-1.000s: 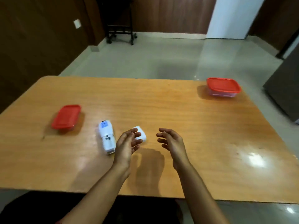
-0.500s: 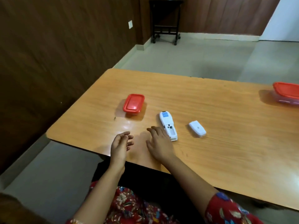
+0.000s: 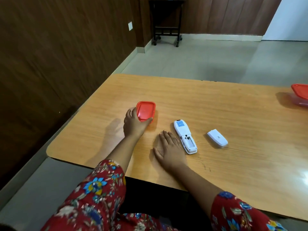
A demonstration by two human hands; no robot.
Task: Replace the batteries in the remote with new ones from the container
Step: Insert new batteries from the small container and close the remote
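Note:
A white remote (image 3: pixel 185 136) lies face down on the wooden table (image 3: pixel 233 117), its battery compartment open and looking empty. Its white cover (image 3: pixel 217 138) lies apart to the right. A small container with a red lid (image 3: pixel 145 111) sits left of the remote. My left hand (image 3: pixel 133 123) grips that container from its near left side, thumb along the front edge. My right hand (image 3: pixel 170 150) rests flat on the table, fingers spread, just left of the remote's near end.
A second red-lidded container (image 3: pixel 300 94) stands at the far right edge of view. The table's left edge and rounded corner (image 3: pixel 50 151) are close to my left arm. A brown panelled wall runs along the left; a dark wheeled stand (image 3: pixel 166 22) is on the floor beyond.
My view swung left. My left hand reached forward from the table's near edge and took hold of the small red-lidded container. My right hand stayed flat beside the remote.

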